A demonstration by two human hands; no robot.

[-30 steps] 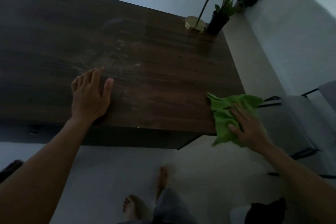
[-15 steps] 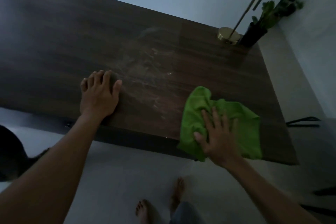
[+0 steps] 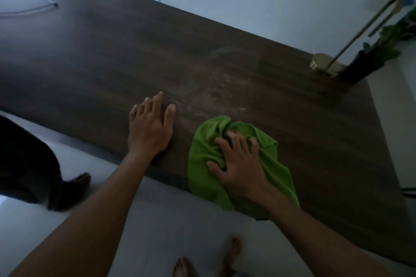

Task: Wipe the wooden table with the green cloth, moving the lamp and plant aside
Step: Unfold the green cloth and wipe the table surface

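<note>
Right hand (image 3: 238,168) is on the crumpled bright green cloth (image 3: 202,164), fingers bent and clutching its folds. The cloth sits at the near edge of the dark wooden table (image 3: 112,63), long axis pointing away from me, near end drooping over the edge. Left hand (image 3: 149,128) lies flat beside it, fingers straight, holding nothing. The gold round-based lamp (image 3: 324,66) and dark-potted leafy plant (image 3: 362,67) stand at the far right corner.

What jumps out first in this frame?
The green cloth at the table's near edge, bunched under the right hand, is the only vivid colour in a dim scene. Just beyond it, pale smears mark the dark wooden table, and the left hand lies flat beside them. At the far right corner stand the gold lamp and the potted plant.
</note>
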